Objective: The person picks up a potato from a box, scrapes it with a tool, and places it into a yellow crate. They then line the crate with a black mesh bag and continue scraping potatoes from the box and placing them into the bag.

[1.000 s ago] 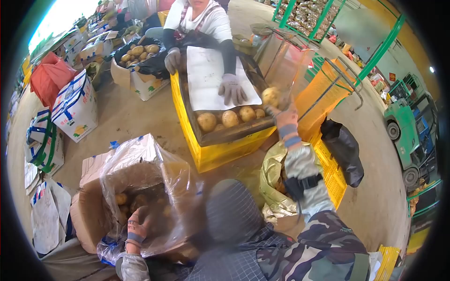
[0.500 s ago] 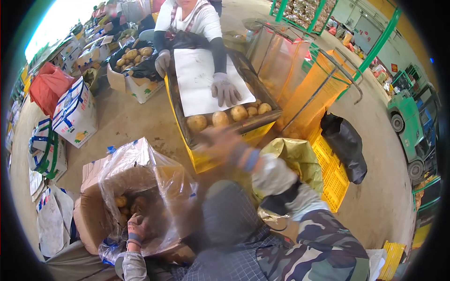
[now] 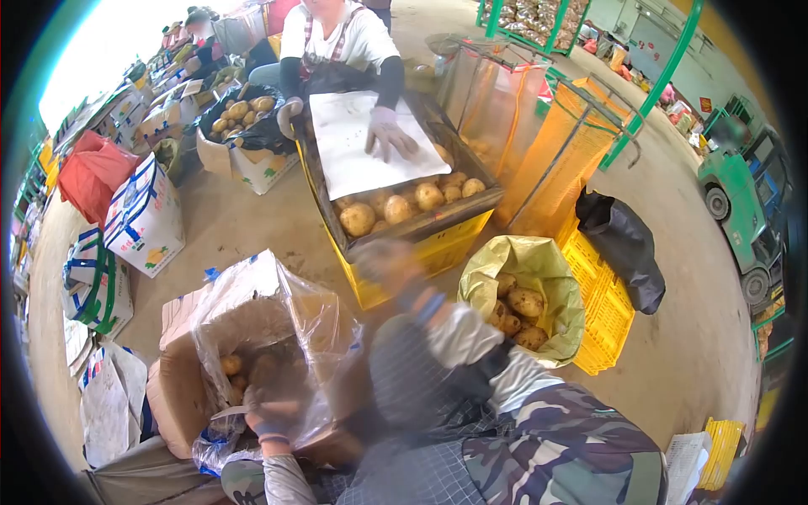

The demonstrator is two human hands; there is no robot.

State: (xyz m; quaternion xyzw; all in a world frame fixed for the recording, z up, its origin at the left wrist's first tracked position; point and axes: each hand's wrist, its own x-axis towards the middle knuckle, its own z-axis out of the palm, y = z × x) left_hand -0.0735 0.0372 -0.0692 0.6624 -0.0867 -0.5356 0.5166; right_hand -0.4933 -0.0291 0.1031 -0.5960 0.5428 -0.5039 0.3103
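A cardboard box (image 3: 172, 396) lined with clear plastic (image 3: 316, 324) stands at lower left, with potatoes (image 3: 231, 365) inside. My gloved left hand (image 3: 273, 414) is at its near opening, fingers curled and partly blurred; a thin pale strip shows beside them, and what they hold I cannot tell. My gloved right hand (image 3: 387, 263), smeared by motion, is at the near left corner of a dark-rimmed yellow crate (image 3: 370, 295). Larger potatoes (image 3: 358, 219) lie along the crate's near side. A white sheet (image 3: 345, 160) covers much of the rest, under another person's gloved hand (image 3: 391, 135).
Right of my forearm stands an olive sack (image 3: 560, 345) of potatoes. Beyond it are a yellow basket (image 3: 598, 320), a black bag (image 3: 627, 261) and an orange mesh bag (image 3: 555, 177) on a metal frame. Cartons (image 3: 147, 223) line the left; a green forklift (image 3: 741, 219) is far right.
My right hand and forearm have shifted left and down, uncovering the olive sack's potatoes. My left hand has moved slightly right and down. The other person's hand has slid back over the sheet.
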